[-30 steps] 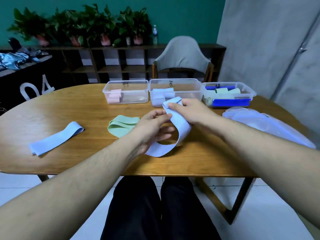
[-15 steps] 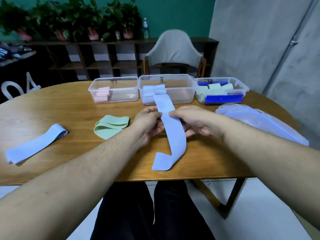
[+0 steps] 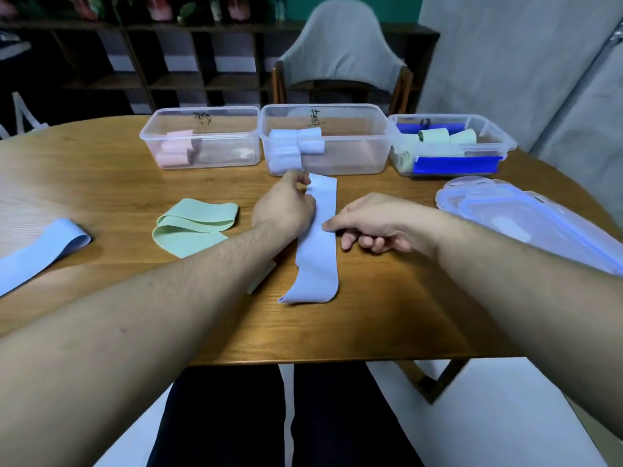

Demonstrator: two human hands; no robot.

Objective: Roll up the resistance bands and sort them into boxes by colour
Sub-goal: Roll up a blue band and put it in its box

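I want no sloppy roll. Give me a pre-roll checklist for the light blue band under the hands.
1. Light blue band flat on table: ok.
2. Left hand pinching its far end: ok.
3. Right hand grip on its right edge: ok.
4. Middle box holding light blue rolls, lid off: ok.
5. Band free of twists underneath: cannot tell.
6. Green band apart from it: ok.

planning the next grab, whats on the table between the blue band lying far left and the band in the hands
In the head view, a folded green band lies there, between the loose blue band and the blue band being handled, touching neither.
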